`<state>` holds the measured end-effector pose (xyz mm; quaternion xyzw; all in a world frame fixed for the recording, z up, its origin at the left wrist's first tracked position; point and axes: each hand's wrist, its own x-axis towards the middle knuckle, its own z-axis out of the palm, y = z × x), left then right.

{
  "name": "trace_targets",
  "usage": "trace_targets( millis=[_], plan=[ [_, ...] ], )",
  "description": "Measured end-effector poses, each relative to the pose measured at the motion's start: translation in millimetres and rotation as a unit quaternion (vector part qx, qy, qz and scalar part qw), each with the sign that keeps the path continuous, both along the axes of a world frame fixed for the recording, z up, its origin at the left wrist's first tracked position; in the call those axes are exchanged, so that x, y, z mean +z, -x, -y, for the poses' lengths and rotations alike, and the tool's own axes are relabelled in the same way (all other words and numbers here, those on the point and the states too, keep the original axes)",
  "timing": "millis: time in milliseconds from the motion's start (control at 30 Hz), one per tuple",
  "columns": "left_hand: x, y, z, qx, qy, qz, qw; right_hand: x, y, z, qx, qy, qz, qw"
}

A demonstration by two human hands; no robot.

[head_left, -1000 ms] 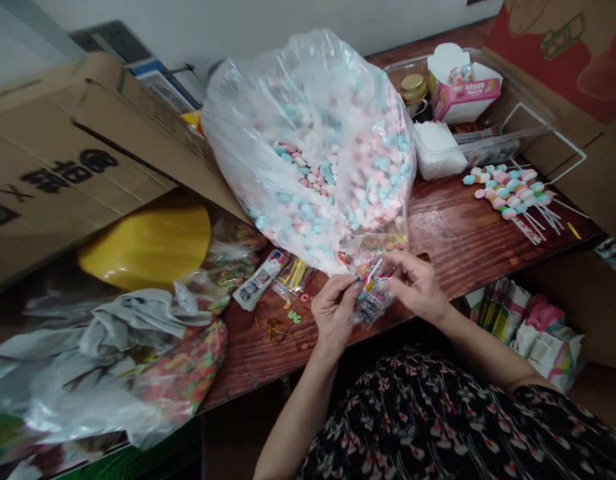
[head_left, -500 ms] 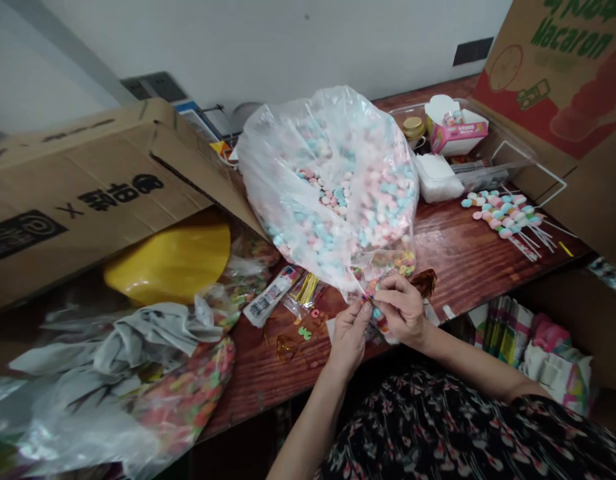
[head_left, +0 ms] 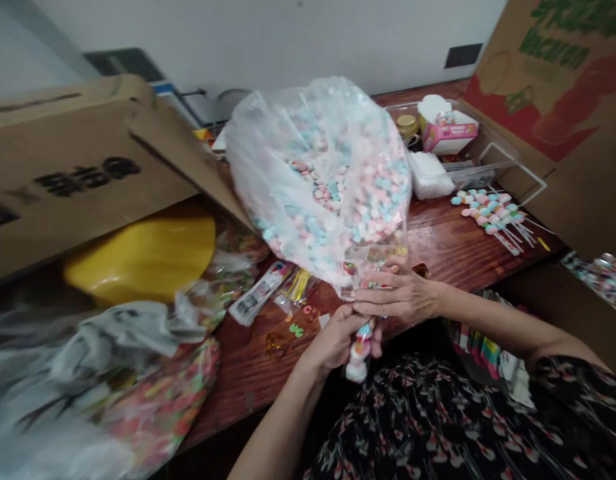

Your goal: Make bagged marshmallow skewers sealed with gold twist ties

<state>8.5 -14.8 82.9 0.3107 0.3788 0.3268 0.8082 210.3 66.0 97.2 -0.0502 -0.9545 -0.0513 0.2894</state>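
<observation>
My left hand (head_left: 335, 337) is closed around a marshmallow skewer (head_left: 358, 360) that hangs down near the table's front edge. Blue, orange, pink and white pieces show on it, with what seems a clear wrapper around them. Just above, my right hand (head_left: 401, 295) lies across the top of my left hand, fingers stretched out; its fingertips are partly hidden and blurred. Behind both hands rests a large clear bag of pastel marshmallows (head_left: 383, 193). A smaller clear packet with colourful rings (head_left: 355, 257) lies at the bag's front, partly covered by my right hand.
Several finished marshmallow sticks (head_left: 493, 213) lie at the right. A clear bin (head_left: 493, 157) stands behind them. To the left are a cardboard box (head_left: 88, 167), a yellow sheet (head_left: 148, 260), bags of ring candy (head_left: 163, 400) and a packet of yellow ties (head_left: 298, 287).
My hands have shifted from pinching together at the skewer's top. My left hand now holds the skewer lower and nearer my body; my right hand has straightened its fingers. The view has shifted slightly.
</observation>
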Motion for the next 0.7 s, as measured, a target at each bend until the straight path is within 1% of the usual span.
trace_targets(
  millis=[67, 133, 167, 200, 233, 267, 300, 333, 367, 400, 433, 467, 500, 533, 567, 600, 633, 667, 700],
  plan=[
    [-2.5, 2.7, 1.0, -0.071, 0.009, 0.017, 0.997, -2.3, -2.5, -1.7, 0.041, -0.012, 0.020, 0.999],
    [-6.9, 4.4, -0.9, -0.116, -0.014, -0.008, 0.993, -7.9, -1.5, 0.0, 0.041, -0.006, 0.053, 0.998],
    [-8.6, 4.6, -2.2, -0.133, -0.054, -0.051, 0.988, -11.4, -0.4, 2.4, 0.020, 0.013, 0.076, 0.997],
    [-9.7, 4.4, -3.1, -0.141, -0.117, -0.115, 0.976, -15.1, 0.7, 6.1, -0.014, 0.044, 0.100, 0.994],
    [-10.3, 3.7, -3.0, -0.139, -0.195, -0.194, 0.951, -18.7, 1.5, 11.1, -0.056, 0.086, 0.121, 0.987],
    [-10.4, 2.6, -1.9, -0.125, -0.277, -0.278, 0.911, -22.0, 2.0, 17.4, -0.098, 0.137, 0.139, 0.976],
    [-10.4, 1.4, 0.0, -0.106, -0.349, -0.355, 0.861, -24.7, 2.0, 24.5, -0.135, 0.192, 0.153, 0.960],
    [-10.6, 0.3, 2.3, -0.087, -0.401, -0.414, 0.813, -26.7, 1.8, 32.0, -0.163, 0.242, 0.158, 0.943],
    [-10.9, -0.6, 4.6, -0.071, -0.431, -0.450, 0.779, -27.9, 1.2, 39.5, -0.187, 0.278, 0.149, 0.930],
    [-11.5, -1.1, 6.5, -0.061, -0.439, -0.465, 0.766, -28.5, 0.6, 46.5, -0.206, 0.295, 0.127, 0.924],
    [-12.2, -1.1, 7.6, -0.055, -0.429, -0.459, 0.776, -28.8, -0.1, 52.8, -0.221, 0.292, 0.094, 0.926],
    [-12.9, -0.6, 7.8, -0.054, -0.402, -0.437, 0.803, -29.0, -0.7, 58.1, -0.231, 0.270, 0.055, 0.933],
    [-13.5, 0.2, 7.3, -0.059, -0.355, -0.401, 0.842, -29.6, -1.3, 62.1, -0.234, 0.237, 0.017, 0.943],
    [-13.9, 1.2, 6.0, -0.071, -0.292, -0.359, 0.884, -30.8, -2.0, 64.8, -0.230, 0.201, -0.015, 0.952],
    [-14.2, 2.0, 4.5, -0.090, -0.221, -0.314, 0.919, -32.9, -2.9, 66.1, -0.220, 0.171, -0.039, 0.960],
    [-14.4, 2.4, 2.8, -0.116, -0.150, -0.270, 0.944, -35.9, -4.3, 66.0, -0.204, 0.147, -0.057, 0.966],
    [-14.8, 2.0, 1.2, -0.141, -0.090, -0.232, 0.958, -39.5, -6.1, 64.8, -0.188, 0.130, -0.067, 0.971],
    [-15.4, 0.7, 0.0, -0.160, -0.047, -0.203, 0.965, -43.4, -8.4, 62.8, -0.173, 0.121, -0.072, 0.975],
    [-16.3, -1.5, -0.8, -0.174, -0.026, -0.184, 0.967, -47.2, -10.8, 60.4, -0.163, 0.119, -0.070, 0.977]
  ],
)
